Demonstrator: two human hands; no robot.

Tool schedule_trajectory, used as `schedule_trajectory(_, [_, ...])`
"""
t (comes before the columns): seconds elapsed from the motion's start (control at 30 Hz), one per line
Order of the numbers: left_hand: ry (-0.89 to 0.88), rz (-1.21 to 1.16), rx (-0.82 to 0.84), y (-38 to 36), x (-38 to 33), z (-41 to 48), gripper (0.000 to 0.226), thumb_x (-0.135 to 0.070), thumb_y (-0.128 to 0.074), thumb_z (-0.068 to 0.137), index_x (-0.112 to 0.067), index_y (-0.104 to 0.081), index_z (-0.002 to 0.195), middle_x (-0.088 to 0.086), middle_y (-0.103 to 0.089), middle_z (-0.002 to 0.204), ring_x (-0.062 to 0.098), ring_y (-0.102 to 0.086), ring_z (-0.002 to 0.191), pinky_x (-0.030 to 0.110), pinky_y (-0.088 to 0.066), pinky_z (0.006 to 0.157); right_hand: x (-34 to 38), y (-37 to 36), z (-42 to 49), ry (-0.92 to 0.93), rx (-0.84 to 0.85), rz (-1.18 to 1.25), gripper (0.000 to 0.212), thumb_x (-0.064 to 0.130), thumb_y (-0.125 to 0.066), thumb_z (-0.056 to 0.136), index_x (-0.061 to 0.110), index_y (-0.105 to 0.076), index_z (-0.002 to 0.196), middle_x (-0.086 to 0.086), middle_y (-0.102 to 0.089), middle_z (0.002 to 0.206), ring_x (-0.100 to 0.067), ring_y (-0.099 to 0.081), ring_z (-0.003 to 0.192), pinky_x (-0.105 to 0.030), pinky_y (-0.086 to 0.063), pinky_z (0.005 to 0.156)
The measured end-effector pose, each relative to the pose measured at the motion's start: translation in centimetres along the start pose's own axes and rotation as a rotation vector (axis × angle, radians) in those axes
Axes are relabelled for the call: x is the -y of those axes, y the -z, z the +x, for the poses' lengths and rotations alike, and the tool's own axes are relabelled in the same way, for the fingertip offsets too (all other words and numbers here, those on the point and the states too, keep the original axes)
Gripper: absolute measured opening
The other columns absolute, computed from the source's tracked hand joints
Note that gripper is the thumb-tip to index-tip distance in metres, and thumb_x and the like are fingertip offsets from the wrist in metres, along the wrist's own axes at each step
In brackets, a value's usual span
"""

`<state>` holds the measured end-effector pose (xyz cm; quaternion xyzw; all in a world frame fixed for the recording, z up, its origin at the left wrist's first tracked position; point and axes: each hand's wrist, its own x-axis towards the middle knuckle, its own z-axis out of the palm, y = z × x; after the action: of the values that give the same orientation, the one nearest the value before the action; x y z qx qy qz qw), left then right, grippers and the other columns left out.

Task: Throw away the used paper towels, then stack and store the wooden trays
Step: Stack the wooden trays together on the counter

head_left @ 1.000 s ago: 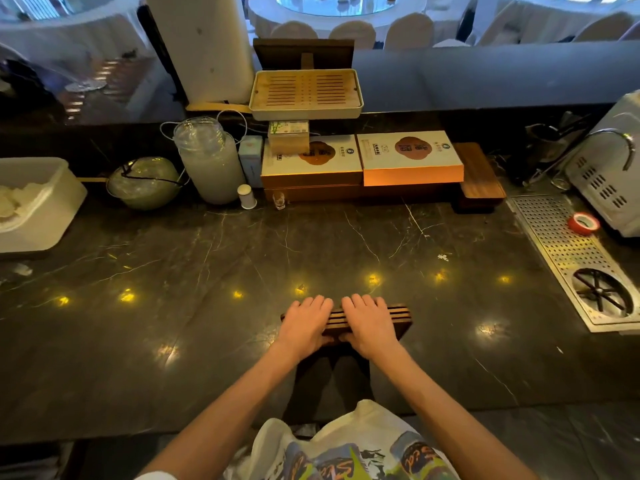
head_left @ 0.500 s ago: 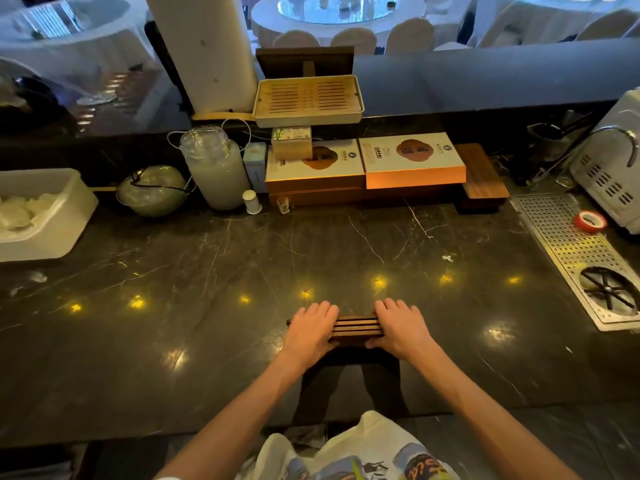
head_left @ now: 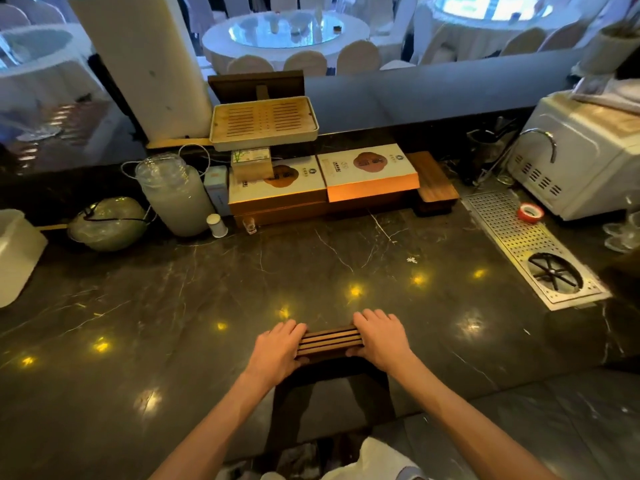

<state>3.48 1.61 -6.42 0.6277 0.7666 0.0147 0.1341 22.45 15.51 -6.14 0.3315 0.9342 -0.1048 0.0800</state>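
A stack of wooden trays [head_left: 329, 341] is held on edge at the lower centre of the frame, its thin edges turned up toward the camera, on the dark marble counter [head_left: 173, 306]. The left end is clasped by the left hand [head_left: 277, 351], fingers draped over the far side and thumb tucked under the near edge; the grip is closed around the stack. The right end is clasped the same way by the right hand [head_left: 381, 337], its grip likewise closed on the wood. Only the middle stretch of the stack is left uncovered between the two hands. At the upper centre, a slatted tray [head_left: 263, 123] is seen resting above flat boxes [head_left: 367, 173]. A white tub [head_left: 17, 258] is cut off at the left edge.
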Motion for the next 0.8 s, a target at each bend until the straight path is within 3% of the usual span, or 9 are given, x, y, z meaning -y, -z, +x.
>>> schedule_trajectory(0.3, [0.133, 0.017, 0.064, 0.1, -1.0, -0.6, 0.054, -0.046, -0.065, 0.081, -0.024, -0.042, 0.124, -0.001, -0.053, 0.122, 0.025, -0.054, 0.113, 0.043, -0.045, 0.090, 0.2, 0.3, -0.2, -0.034, 0.010, 0.043, 0.055, 0.055, -0.071, 0.071, 0.023, -0.049, 0.111, 0.004, -0.053, 0.113, -0.019, -0.053, 0.104, -0.034, -0.051, 0.082])
schedule_trajectory(0.57, [0.097, -0.032, 0.100, 1.0, 0.0, 0.4, 0.049, -0.038, -0.069, 0.079, -0.019, -0.044, 0.117, 0.003, -0.055, 0.122, 0.028, -0.055, 0.111, 0.044, -0.046, 0.088, 0.5, 0.9, 1.5, -0.117, 0.104, 0.086, 0.059, 0.056, -0.076, 0.066, 0.030, -0.045, 0.109, 0.010, -0.049, 0.116, -0.014, -0.046, 0.108, -0.028, -0.039, 0.072])
schedule_trajectory(0.8, [0.239, -0.029, 0.194, 1.4, -1.3, 0.6, 0.071, -0.038, -0.072, 0.078, -0.019, -0.032, 0.135, 0.009, -0.048, 0.131, 0.036, -0.046, 0.123, 0.059, -0.038, 0.098, 1.0, 1.8, 1.3, -0.165, 0.136, 0.129, 0.060, 0.051, -0.078, 0.066, 0.029, -0.046, 0.111, 0.007, -0.050, 0.119, -0.017, -0.047, 0.112, -0.036, -0.046, 0.083])
